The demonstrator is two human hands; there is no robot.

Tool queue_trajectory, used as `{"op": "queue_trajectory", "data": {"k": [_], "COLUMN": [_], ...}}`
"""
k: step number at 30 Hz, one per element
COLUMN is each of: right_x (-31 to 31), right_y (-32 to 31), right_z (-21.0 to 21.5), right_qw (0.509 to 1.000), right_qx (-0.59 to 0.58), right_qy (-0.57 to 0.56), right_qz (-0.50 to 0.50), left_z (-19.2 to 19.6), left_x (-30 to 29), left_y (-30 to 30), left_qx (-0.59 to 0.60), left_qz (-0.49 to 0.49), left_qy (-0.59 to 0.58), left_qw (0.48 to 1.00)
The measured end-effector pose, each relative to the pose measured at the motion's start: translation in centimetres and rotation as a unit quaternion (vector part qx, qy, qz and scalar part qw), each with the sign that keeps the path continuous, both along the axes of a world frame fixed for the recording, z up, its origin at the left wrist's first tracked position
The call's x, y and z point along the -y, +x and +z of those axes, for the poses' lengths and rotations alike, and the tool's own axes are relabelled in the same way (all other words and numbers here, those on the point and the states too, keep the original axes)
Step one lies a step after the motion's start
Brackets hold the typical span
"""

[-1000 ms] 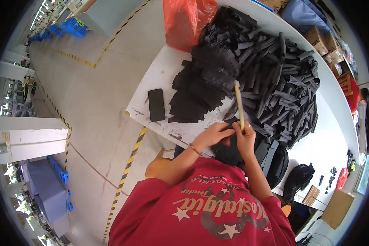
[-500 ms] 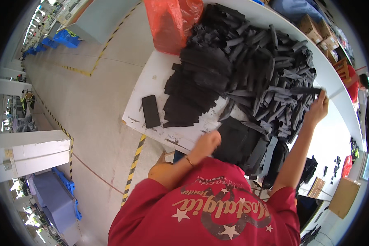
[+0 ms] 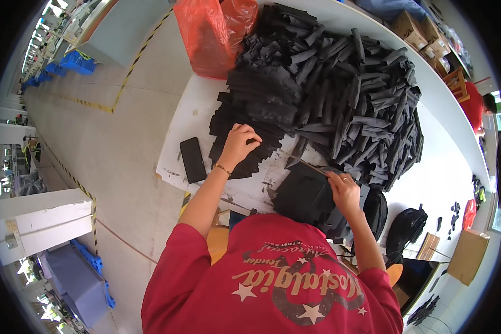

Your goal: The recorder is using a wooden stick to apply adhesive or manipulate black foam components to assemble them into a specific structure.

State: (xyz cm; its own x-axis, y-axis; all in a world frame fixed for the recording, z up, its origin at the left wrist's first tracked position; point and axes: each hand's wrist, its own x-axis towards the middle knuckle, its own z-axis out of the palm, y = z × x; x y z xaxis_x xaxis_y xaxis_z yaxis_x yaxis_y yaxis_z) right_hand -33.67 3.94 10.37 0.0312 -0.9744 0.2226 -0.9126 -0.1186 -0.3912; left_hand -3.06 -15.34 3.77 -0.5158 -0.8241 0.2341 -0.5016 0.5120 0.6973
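Note:
My left hand (image 3: 241, 147) is over the overlapping row of flat black strips (image 3: 270, 108), its fingers pinched together. Whatever is between those fingertips, if anything, is too small to make out. In my right hand (image 3: 344, 192) is a thin brownish stick-like thing (image 3: 306, 163), pointing left toward the row; its exact kind is unclear. Below that hand lie flat black sheets (image 3: 300, 192) at the near table edge. A large heap of loose, curled black strips (image 3: 367, 106) covers the table beyond my right hand.
Left of the row a black phone (image 3: 192, 160) lies on the white table (image 3: 175, 125). A red plastic bag (image 3: 206, 39) stands at the far left corner. Black bags (image 3: 403, 228) sit to the right. Cardboard boxes (image 3: 414, 30) stand behind the table, and a person in red (image 3: 473, 106) is at far right.
My right hand has come back from the heap's right side, where it held a black strip, to the black sheets. My left hand has moved forward and left onto the row of strips.

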Motion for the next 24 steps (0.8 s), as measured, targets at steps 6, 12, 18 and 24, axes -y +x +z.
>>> {"op": "queue_trajectory", "data": {"k": [6,12,18,24], "right_x": [1.6,4.1,4.1,2.6], "right_y": [1.2,5.3,8.8,13.4], "right_z": [-1.1,-2.5,-4.0,-2.7], "right_qw": [0.999,0.999,0.907,0.919], "right_qx": [-0.028,0.04,0.397,0.376], "right_qy": [-0.017,-0.009,0.138,0.11], "right_qz": [0.026,0.029,-0.014,-0.042], "left_z": [1.0,3.1,8.8,2.8], "left_x": [0.0,-2.6,-7.0,-9.8], "left_y": [0.1,-2.3,-5.3,-6.2], "left_qx": [-0.011,-0.026,-0.352,-0.672], "left_qz": [0.002,-0.057,0.287,0.195], "left_qy": [0.032,-0.032,-0.087,0.493], "left_qw": [0.999,0.998,0.886,0.517]}}
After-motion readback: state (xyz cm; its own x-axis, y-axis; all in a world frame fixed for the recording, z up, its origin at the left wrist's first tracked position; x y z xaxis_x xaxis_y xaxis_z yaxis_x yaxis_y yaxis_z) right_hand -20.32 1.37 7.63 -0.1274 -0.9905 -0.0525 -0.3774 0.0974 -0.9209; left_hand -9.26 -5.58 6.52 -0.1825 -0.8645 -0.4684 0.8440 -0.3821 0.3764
